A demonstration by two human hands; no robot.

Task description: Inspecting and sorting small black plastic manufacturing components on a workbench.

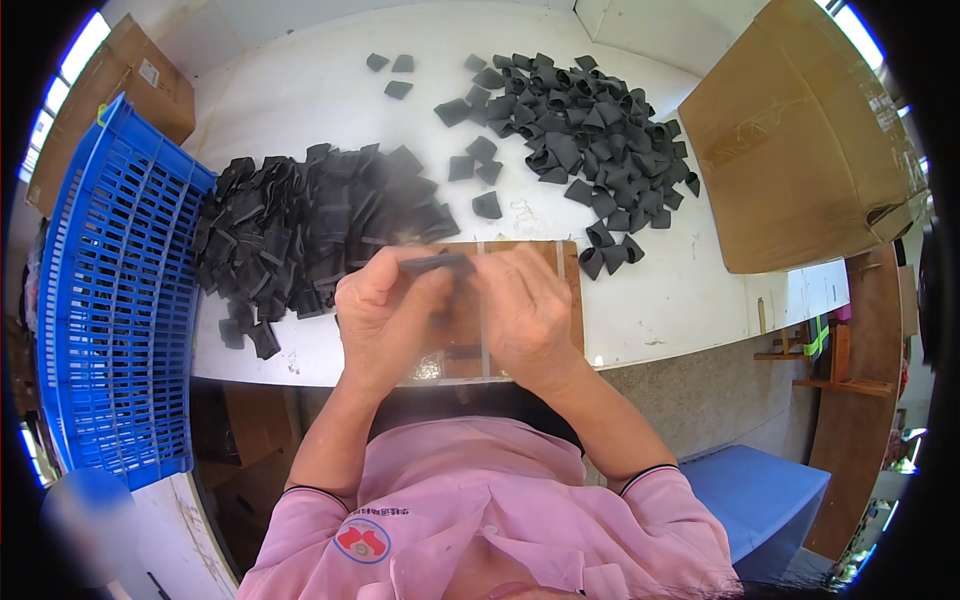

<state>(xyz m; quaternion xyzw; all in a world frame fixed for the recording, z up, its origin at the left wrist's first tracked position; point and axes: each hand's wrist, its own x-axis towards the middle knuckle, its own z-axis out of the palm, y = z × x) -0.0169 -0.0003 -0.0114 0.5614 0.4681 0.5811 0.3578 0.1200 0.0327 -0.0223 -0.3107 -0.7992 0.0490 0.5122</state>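
Observation:
Both my hands meet over a brown board at the table's front edge. Between them is a small dark grey piece of soft-looking material, partly covered by my fingers. My left hand is closed on its left end, thumb beneath. The fingers of my right hand pinch its right end, slightly blurred. Beyond my left hand lies a heap of flat dark grey pieces. Farther off to the right spreads a pile of curled, sleeve-like dark grey pieces.
A blue plastic crate stands on edge along the left side, with a cardboard box behind it. Another large cardboard box sits at the table's right. Loose pieces dot the white tabletop. A blue stool-like block stands below right.

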